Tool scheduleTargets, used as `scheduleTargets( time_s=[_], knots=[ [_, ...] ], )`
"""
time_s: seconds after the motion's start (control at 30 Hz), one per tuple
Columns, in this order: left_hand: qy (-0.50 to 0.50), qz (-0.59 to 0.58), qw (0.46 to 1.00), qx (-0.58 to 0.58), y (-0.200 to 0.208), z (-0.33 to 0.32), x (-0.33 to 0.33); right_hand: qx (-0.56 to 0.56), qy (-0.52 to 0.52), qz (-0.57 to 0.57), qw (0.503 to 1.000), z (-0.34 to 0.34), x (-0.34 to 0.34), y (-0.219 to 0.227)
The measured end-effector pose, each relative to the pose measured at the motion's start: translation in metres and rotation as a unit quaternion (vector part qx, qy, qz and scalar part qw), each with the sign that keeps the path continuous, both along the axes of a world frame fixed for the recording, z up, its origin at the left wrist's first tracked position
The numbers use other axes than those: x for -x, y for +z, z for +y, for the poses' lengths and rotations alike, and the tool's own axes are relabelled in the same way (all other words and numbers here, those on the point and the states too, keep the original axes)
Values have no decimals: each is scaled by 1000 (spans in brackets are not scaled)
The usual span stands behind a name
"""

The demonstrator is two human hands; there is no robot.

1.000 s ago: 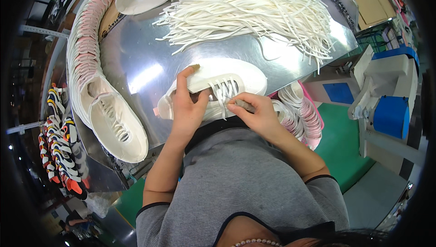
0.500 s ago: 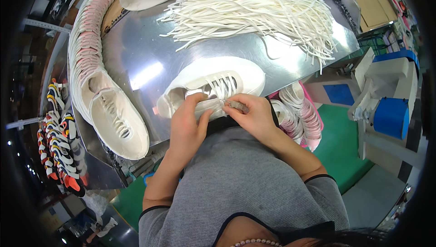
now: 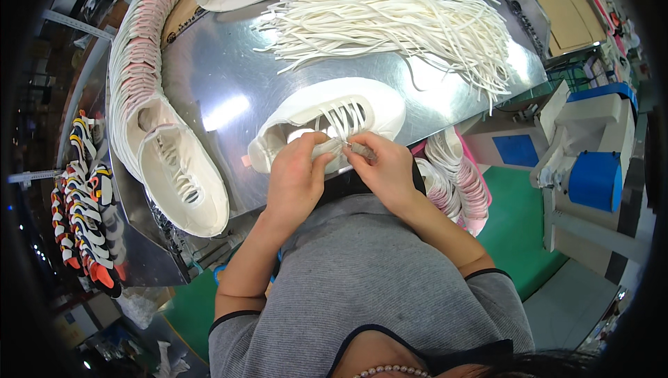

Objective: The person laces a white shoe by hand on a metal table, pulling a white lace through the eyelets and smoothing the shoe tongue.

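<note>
White shoe (image 3: 327, 117) on steel worktop (image 3: 209, 79); we see left hand (image 3: 296, 173) and right hand (image 3: 379, 166) both pinching its lace (image 3: 344, 122), loose laces (image 3: 390, 20) behind.

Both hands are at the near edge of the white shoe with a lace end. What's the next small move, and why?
Probably thread it through the next eyelet: the right hand pinches the lace tip, the left hand steadies the white shoe, whose lacing looks only part done.

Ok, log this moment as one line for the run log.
left hand: pinching lace at white shoe | right hand: pinching lace end | shoe: lying on metal table | loose white laces: piled behind
</note>
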State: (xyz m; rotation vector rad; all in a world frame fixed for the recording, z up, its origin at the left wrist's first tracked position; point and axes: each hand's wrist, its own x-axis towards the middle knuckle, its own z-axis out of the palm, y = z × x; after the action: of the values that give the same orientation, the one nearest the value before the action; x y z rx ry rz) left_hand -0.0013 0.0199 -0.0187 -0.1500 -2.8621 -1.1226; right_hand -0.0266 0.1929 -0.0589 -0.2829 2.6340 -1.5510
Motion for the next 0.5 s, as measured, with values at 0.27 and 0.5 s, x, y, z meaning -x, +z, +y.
scheduleTargets(
  time_s=[0.27,0.5],
  knots=[
    [23,-69,992,-101,5,-6,4,277,24,-141,950,-3,15,3],
    [55,-50,994,-78,4,3,7,252,16,-92,963,-13,15,1]
  ],
)
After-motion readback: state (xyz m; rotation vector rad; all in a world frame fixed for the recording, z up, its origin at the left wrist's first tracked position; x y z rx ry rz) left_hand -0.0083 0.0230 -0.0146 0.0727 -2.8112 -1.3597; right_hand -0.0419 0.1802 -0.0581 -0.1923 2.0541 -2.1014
